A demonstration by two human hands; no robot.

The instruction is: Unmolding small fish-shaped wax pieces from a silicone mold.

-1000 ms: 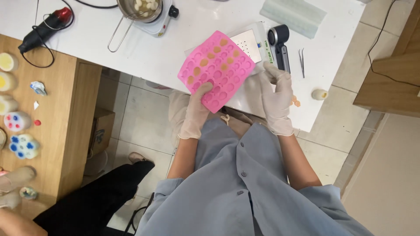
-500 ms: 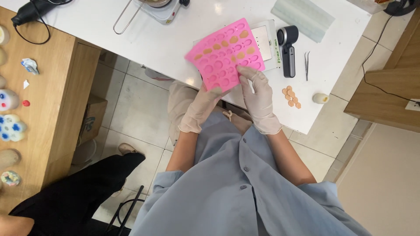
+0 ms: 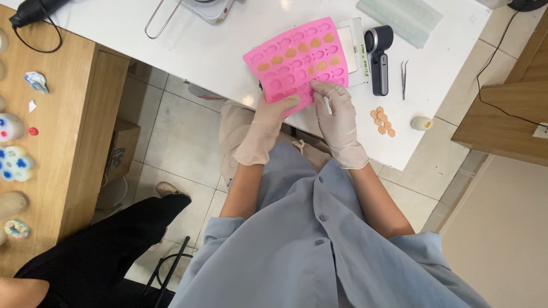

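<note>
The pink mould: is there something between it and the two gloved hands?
Nothing visible: the left hand grips the near edge of the pink mould, and the right hand touches that edge directly.
</note>
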